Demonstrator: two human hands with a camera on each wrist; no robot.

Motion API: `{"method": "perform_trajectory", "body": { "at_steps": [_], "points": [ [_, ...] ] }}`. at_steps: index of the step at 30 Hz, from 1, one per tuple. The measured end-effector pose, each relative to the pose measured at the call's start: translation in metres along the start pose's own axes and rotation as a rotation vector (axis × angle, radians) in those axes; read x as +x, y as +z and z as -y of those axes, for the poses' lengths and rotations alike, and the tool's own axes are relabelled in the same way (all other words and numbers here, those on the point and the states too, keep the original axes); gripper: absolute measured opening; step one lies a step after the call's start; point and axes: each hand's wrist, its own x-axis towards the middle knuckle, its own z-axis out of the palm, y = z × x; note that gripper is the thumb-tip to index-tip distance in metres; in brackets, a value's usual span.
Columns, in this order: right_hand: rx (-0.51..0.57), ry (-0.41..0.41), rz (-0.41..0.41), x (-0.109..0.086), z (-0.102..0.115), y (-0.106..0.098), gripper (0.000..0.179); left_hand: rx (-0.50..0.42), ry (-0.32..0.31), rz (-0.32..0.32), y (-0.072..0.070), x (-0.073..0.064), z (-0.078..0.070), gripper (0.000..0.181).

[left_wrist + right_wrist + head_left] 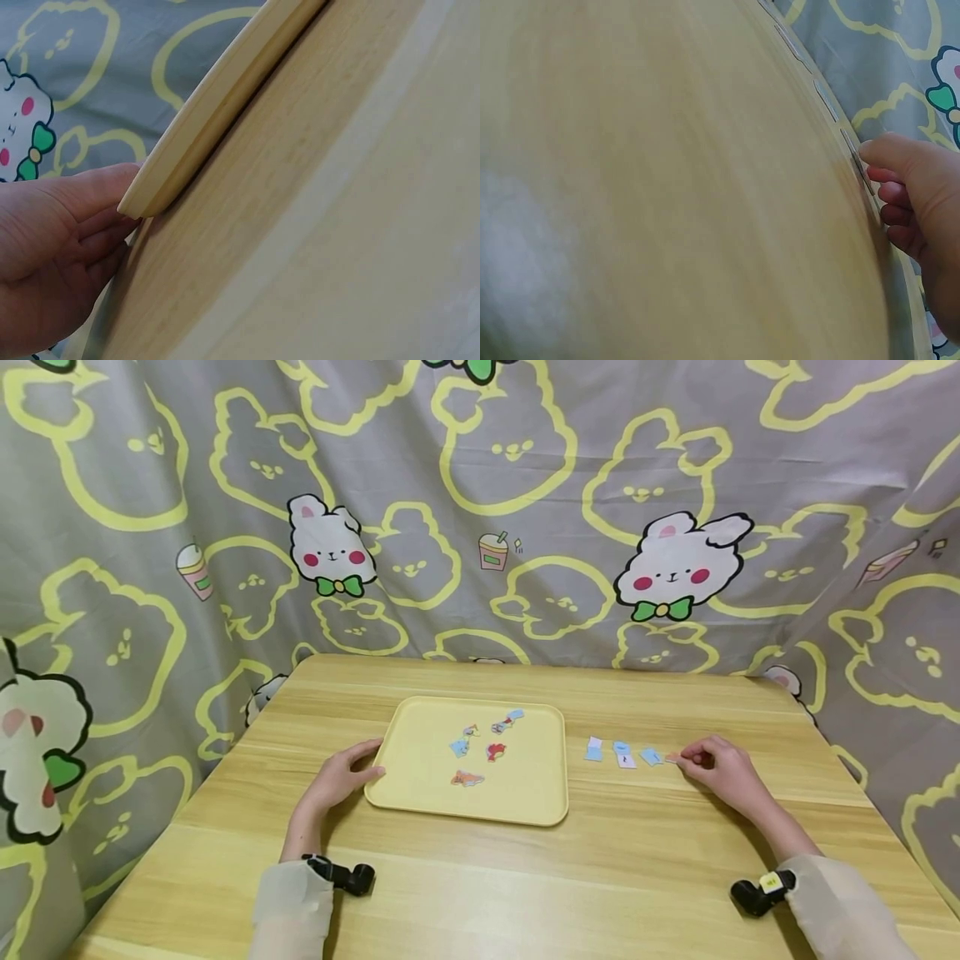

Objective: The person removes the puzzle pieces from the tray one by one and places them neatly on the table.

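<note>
My left hand (339, 777) grips the left rim of a shallow yellow tray (420, 800), its thumb on the rim. In the left wrist view the fingers are partly hidden by the tray's corner (154, 199). On the tray lie several small flat cutouts, among them a red one (496, 752), an orange one (467, 778) and a light blue one (460, 747). To its right, my right hand (723, 768) pinches a small flat piece (672, 758) low over the table, at the end of a row of blue and white pieces (623, 754).
The tray stands on a wood-grain table (465, 893). Behind it and along both sides hangs a grey curtain (420, 635) with yellow outlines and white rabbits. Black wrist cameras are strapped over the left sleeve (291, 902) and right sleeve (840, 902).
</note>
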Motion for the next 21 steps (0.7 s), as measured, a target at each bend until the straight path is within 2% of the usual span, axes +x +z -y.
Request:
{"method": "perform_trajectory", "body": {
  "at_steps": [14,21],
  "points": [
    [0.019,0.058,0.048,0.002,0.004,-0.003,0.015,-0.011,-0.016,-0.005,0.0,0.0,-0.002,0.06],
    [0.028,0.011,0.039,0.007,0.013,0.003,0.012,-0.018,-0.02,-0.015,0.0,0.0,-0.002,0.059]
  ]
}}
